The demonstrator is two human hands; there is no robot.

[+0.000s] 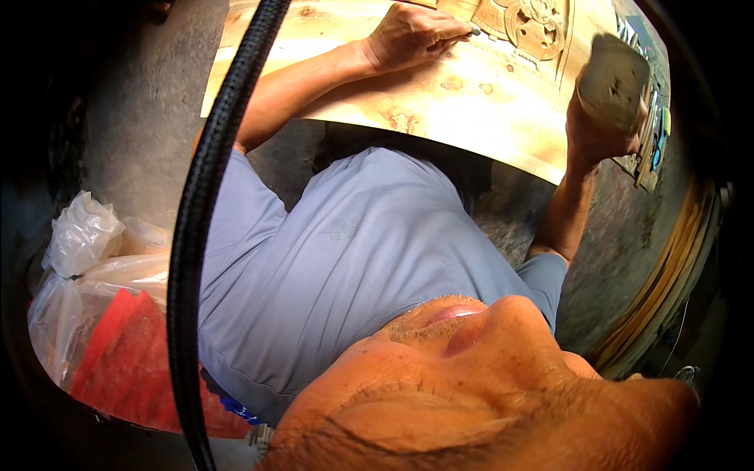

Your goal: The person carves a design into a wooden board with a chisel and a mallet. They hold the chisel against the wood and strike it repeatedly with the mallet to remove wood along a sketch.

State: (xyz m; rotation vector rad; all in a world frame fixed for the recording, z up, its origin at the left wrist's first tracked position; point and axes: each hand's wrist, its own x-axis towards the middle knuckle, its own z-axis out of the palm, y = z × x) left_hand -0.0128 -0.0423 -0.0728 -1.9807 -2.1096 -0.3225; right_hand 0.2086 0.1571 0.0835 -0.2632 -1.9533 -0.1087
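Note:
My left hand [415, 38] is closed in a pinch over the pale wooden board [369, 98]. A slim carving chisel [475, 31] is in its fingers; only its small dark end shows, and the rest is hidden by the hand. Just to the right of it, carved relief [538, 35] with scrolls and pierced holes covers the far part of the board. My right hand [593, 137] is wrapped round a wooden mallet [617, 82], raised over the board's right side. The mallet's worn, dented head faces up, and its handle is hidden. Mallet and chisel are apart.
Several hand tools [656, 145] lie along the board's right edge. Curved bands of wood-coloured material [660, 275] stand at the far right. A clear plastic bag [82, 243] and a red thing [126, 353] are at lower left. A black braided cable [206, 173] crosses the view.

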